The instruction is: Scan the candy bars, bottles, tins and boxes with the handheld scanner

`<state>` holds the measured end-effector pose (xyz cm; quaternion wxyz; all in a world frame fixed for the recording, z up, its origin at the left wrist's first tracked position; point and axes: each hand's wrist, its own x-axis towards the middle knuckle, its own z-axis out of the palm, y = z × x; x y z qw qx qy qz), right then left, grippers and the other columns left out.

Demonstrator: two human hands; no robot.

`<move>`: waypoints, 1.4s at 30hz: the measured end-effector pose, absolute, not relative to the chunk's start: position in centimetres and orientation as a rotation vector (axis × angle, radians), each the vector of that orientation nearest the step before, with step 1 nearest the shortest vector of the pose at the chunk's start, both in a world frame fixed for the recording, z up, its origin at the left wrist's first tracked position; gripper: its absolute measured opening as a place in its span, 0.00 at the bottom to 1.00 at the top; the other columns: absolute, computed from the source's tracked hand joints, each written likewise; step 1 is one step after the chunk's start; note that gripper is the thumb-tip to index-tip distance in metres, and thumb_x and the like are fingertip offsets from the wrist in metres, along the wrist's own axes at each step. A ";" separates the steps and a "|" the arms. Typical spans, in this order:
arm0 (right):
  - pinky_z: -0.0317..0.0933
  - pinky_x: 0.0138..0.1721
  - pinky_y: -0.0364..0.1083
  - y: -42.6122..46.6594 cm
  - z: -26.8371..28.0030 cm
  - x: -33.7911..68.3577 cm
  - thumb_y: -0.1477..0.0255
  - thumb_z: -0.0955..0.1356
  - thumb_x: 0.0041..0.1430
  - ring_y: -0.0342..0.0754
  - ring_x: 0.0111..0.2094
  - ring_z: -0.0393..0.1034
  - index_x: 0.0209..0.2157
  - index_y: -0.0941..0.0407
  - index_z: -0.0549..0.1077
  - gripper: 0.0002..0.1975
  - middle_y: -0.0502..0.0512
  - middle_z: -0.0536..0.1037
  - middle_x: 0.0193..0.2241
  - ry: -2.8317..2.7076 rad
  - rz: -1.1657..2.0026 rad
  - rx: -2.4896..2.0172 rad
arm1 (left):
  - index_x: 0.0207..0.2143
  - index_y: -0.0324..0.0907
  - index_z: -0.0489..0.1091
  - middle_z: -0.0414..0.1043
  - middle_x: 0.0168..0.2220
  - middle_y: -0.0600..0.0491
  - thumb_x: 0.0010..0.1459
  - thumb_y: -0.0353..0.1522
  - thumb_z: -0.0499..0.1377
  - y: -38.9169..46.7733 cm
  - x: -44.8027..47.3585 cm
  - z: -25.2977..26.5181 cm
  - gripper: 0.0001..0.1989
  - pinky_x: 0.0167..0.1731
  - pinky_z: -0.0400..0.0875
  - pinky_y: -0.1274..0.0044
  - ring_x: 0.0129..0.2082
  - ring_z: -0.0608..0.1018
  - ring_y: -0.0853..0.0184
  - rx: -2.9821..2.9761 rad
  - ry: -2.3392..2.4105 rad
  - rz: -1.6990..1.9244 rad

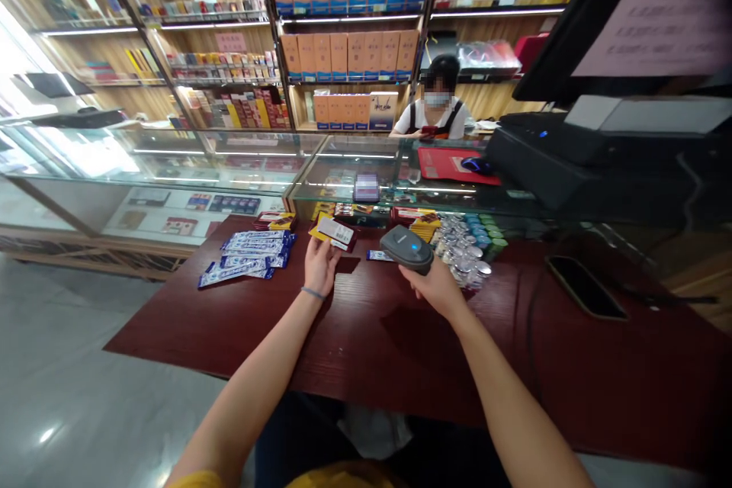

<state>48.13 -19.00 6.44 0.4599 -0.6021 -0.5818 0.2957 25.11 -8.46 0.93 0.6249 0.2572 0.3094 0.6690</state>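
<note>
My left hand [320, 268] is closed on the edge of a small flat yellow and dark red packet [335, 232], raised a little over the table. Its white label side with a barcode faces up. In my right hand [439, 288] is a grey handheld barcode scanner [407, 247] with a blue light on top; its head points left toward the packet. One blue and white sachet [377, 255] lies partly under the scanner. Left of my left hand is a pile of blue and white stick packs [252, 253]. Silver-topped small packages [462, 250] stand right beside the scanner.
The dark red table [354, 343] meets a glass display counter [240, 160]. Green packs [492, 232] and a phone [586, 286] lie to the right. A black register with a monitor [577, 160] looms at upper right. Behind the counter, a masked person [438, 110] holds a red phone.
</note>
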 end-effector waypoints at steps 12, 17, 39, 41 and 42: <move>0.57 0.16 0.41 -19.5 9.2 51.6 0.56 0.72 0.56 0.41 0.13 0.62 0.30 0.54 0.71 0.15 0.44 0.69 0.15 -0.963 0.600 -1.332 | 0.38 0.46 0.77 0.81 0.41 0.51 0.56 0.23 0.66 -7.1 30.6 7.5 0.10 0.56 0.71 0.75 0.52 0.80 0.59 1.111 0.875 1.567; 0.56 0.14 0.42 -19.3 9.3 53.0 0.58 0.72 0.55 0.42 0.13 0.61 0.27 0.52 0.69 0.14 0.45 0.67 0.15 -0.817 0.607 -1.255 | 0.34 0.49 0.77 0.82 0.40 0.49 0.53 0.23 0.67 -6.1 35.5 8.4 0.11 0.59 0.69 0.72 0.51 0.80 0.58 1.706 0.688 1.350; 0.55 0.12 0.43 -19.2 9.4 53.4 0.58 0.74 0.51 0.42 0.12 0.59 0.26 0.53 0.69 0.15 0.45 0.68 0.13 -0.706 0.633 -1.220 | 0.32 0.48 0.75 0.80 0.42 0.47 0.49 0.15 0.62 -5.3 41.6 7.2 0.18 0.72 0.39 0.58 0.62 0.73 0.57 1.593 0.660 1.170; 0.56 0.13 0.43 -19.2 9.4 53.3 0.58 0.73 0.52 0.42 0.12 0.60 0.26 0.53 0.69 0.15 0.45 0.67 0.13 -0.738 0.621 -1.222 | 0.34 0.48 0.75 0.80 0.46 0.48 0.48 0.15 0.64 -5.6 41.2 7.6 0.19 0.71 0.41 0.55 0.64 0.71 0.55 1.589 0.654 1.182; 0.56 0.13 0.44 -19.2 9.3 53.3 0.58 0.73 0.52 0.42 0.12 0.60 0.25 0.52 0.69 0.15 0.45 0.67 0.14 -0.757 0.610 -1.225 | 0.35 0.49 0.76 0.80 0.48 0.48 0.48 0.16 0.65 -5.9 40.8 7.8 0.18 0.71 0.41 0.54 0.65 0.70 0.54 1.627 0.642 1.200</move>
